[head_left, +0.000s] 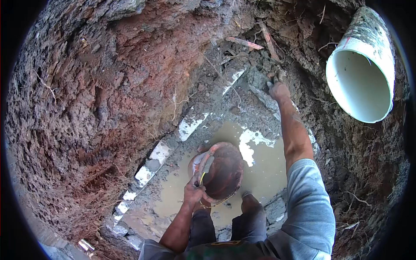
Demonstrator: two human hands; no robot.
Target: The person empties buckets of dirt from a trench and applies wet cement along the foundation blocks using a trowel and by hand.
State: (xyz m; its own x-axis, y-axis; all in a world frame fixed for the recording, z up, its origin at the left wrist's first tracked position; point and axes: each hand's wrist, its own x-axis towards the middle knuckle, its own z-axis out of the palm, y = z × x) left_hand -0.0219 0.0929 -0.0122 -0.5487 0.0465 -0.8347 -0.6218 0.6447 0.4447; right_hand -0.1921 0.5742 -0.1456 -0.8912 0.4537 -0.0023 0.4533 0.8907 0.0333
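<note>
My left hand (193, 192) is closed on the rim of a muddy reddish bucket (225, 169), near its handle. The bucket is tilted with its mouth towards me, above brown water between my legs. Its inside is dark, and no load can be made out in it. My right hand (279, 90) reaches out to the far end of the pit, fingers apart and pointing down at grey mud (258, 79). A mud-covered slab edge (265, 100) lies just beside it. The fingertips blend into the mud, so any contact there is unclear.
Muddy water (177, 186) covers part of the pit floor. White-patched blocks (159, 152) line the left side. A large white pipe (362, 82) juts out at the upper right. Two reddish sticks (245, 43) lie at the far end. Steep earth walls (99, 95) with roots surround me.
</note>
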